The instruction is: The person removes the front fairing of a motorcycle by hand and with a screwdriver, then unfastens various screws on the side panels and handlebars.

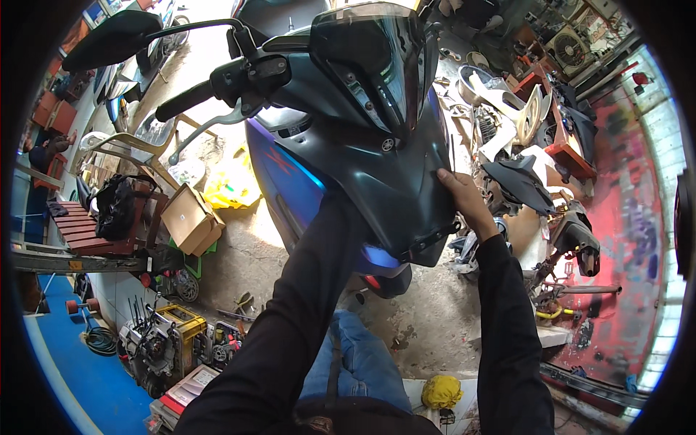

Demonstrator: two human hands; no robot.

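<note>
A scooter with a dark front panel (391, 177) and blue-purple side fairing (293, 174) stands right before me. My right hand (464, 199) grips the panel's right edge, its thumb lying on the front face and its fingers curled round behind. My left forearm (319, 254) reaches up to the panel's left side, where the hand itself is hidden behind the bodywork. Above the panel rises a dark tinted windscreen (370, 58). A brake lever (206, 134), black handlebar grip (185, 100) and mirror (112, 40) stick out to the left.
Loose fairings and scooter parts (518, 174) lie heaped on the right, beside a red wall (631, 239). To the left are a cardboard box (192, 217), a yellow plastic bag (233, 185), a black bag (119, 206) on a slatted bench and an engine (148, 341). A yellow bundle (442, 391) lies near my legs.
</note>
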